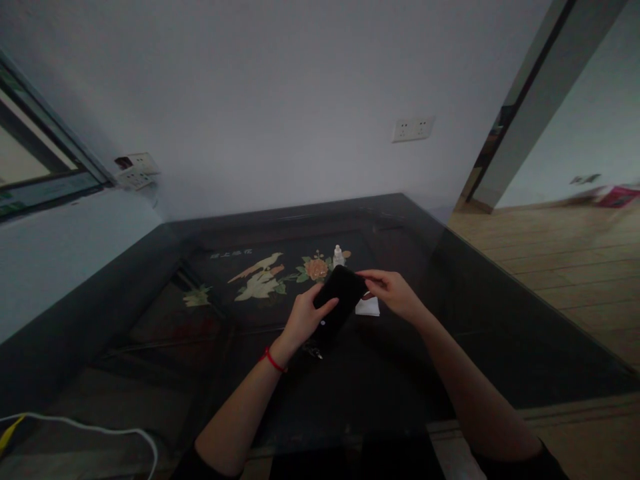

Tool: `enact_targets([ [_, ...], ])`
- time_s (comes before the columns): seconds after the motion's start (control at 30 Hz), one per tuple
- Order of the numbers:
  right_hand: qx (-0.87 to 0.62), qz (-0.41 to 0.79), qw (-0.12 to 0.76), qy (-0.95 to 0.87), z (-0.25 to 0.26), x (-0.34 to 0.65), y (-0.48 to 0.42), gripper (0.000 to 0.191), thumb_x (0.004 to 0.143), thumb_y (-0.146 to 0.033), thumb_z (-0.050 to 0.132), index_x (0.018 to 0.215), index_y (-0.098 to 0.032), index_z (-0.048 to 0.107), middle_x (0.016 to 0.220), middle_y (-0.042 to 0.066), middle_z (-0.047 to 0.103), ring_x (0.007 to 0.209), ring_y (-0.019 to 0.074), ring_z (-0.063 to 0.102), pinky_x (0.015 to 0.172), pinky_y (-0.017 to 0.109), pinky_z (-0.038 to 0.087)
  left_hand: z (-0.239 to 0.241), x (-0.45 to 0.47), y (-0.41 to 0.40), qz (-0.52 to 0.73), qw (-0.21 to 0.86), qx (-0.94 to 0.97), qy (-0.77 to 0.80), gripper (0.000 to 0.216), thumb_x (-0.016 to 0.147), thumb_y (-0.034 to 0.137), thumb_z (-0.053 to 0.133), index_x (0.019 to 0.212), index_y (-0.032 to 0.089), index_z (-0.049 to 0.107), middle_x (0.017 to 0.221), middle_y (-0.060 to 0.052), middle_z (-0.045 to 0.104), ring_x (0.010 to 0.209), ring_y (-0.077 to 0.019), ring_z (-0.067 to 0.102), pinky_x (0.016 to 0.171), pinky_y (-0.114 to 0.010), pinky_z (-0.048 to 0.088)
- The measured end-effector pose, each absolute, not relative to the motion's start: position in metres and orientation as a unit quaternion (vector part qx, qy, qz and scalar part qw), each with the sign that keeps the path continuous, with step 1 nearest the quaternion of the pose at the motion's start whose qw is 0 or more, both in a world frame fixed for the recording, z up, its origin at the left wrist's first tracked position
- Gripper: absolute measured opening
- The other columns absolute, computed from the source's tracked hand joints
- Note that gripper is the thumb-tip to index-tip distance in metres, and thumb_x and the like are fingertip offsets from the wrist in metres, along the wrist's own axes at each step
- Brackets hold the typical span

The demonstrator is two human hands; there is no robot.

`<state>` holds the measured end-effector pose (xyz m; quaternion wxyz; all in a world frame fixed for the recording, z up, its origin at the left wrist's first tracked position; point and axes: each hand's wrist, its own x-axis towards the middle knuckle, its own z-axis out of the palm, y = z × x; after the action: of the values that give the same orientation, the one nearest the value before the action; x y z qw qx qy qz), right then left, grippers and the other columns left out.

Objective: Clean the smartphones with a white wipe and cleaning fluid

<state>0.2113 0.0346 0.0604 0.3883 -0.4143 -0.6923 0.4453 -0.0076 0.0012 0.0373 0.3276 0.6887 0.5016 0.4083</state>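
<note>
My left hand (309,312) is closed around the left side of a black phone (341,293), with the thumb lying across its front. The phone is tilted above the dark table, and a small pale round spot shows near its lower end. My right hand (393,292) is closed at the phone's upper right edge, its thumb and fingertips pinched there; whether they hold anything else is too dark to tell. Just behind the phone stands a small white bottle (339,257). Below my right fingers lies a folded white tissue or cloth (369,307), partly covered.
The glossy dark table (400,373) has a bird-and-flower picture. A small shiny object (314,351) lies below my left hand. Walls border the table at the back and left, with a double socket (413,129). A white cable (90,427) runs at lower left.
</note>
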Motion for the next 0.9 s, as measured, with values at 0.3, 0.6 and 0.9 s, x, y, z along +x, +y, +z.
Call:
enact_targets([
  [0.3, -0.400, 0.485, 0.302, -0.716, 0.059, 0.223, 0.036, 0.035, 0.068, -0.013, 0.058, 0.102, -0.017, 0.069, 0.085, 0.004, 0.074, 0.077, 0.0188, 0.070, 0.069, 0.029, 0.057, 0.041, -0.018, 0.003, 0.306, 0.255, 0.746, 0.533, 0.032, 0.077, 0.048, 0.061, 0.092, 0.020, 0.065, 0.073, -0.002, 0.066, 0.067, -0.0174, 0.060, 0.058, -0.024, 0.038],
  [0.6, -0.379, 0.404, 0.287, -0.782, 0.049, 0.216, 0.038, 0.044, 0.070, -0.009, 0.053, 0.112, -0.017, 0.065, 0.095, 0.005, 0.073, 0.083, 0.0197, 0.068, 0.076, 0.030, 0.054, 0.036, -0.023, 0.009, 0.248, 0.172, 0.781, 0.546, 0.035, 0.077, 0.055, 0.060, 0.082, 0.021, 0.064, 0.066, -0.002, 0.064, 0.059, -0.0168, 0.057, 0.055, -0.024, 0.032],
  [0.9, -0.385, 0.400, 0.300, -0.776, 0.055, 0.209, 0.031, 0.043, 0.069, -0.010, 0.052, 0.111, -0.017, 0.063, 0.093, 0.005, 0.072, 0.080, 0.0177, 0.067, 0.072, 0.028, 0.053, 0.047, -0.030, 0.010, 0.246, 0.200, 0.783, 0.535, 0.035, 0.077, 0.053, 0.061, 0.071, 0.019, 0.057, 0.062, 0.001, 0.056, 0.058, -0.0135, 0.052, 0.054, -0.023, 0.029],
])
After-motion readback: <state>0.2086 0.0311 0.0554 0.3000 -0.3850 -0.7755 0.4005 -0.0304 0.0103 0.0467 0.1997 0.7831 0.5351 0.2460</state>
